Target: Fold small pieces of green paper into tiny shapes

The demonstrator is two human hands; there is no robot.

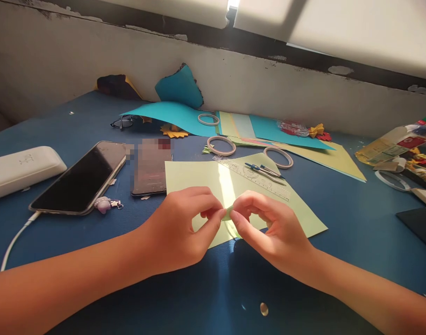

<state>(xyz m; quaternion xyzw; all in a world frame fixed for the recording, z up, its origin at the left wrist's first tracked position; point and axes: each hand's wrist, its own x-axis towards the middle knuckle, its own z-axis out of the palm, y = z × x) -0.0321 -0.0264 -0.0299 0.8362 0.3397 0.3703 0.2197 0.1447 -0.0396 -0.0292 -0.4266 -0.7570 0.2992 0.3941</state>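
Note:
A small piece of light green paper (pixel 227 214) is pinched between my two hands, partly hidden by the fingertips. My left hand (pixel 185 223) grips its left end with thumb and forefinger. On the other end, my right hand (pixel 270 228) is closed in the same kind of pinch. Both hands are over the near part of a pale green paper sheet (pixel 300 216), crossed by a bright strip of sunlight. On that sheet lie a clear plastic ruler (pixel 277 188) and a drawing compass (pixel 265 172).
Tape rolls (pixel 221 146) lie behind the sheet. A black-screened phone (pixel 82 179), a second phone (pixel 152 167) and a white case (pixel 22 170) are to the left. Blue paper (pixel 167 116) stretches along the back. At right, a bottle (pixel 390 144) leans. A coin-like disc (pixel 264 309) lies in front.

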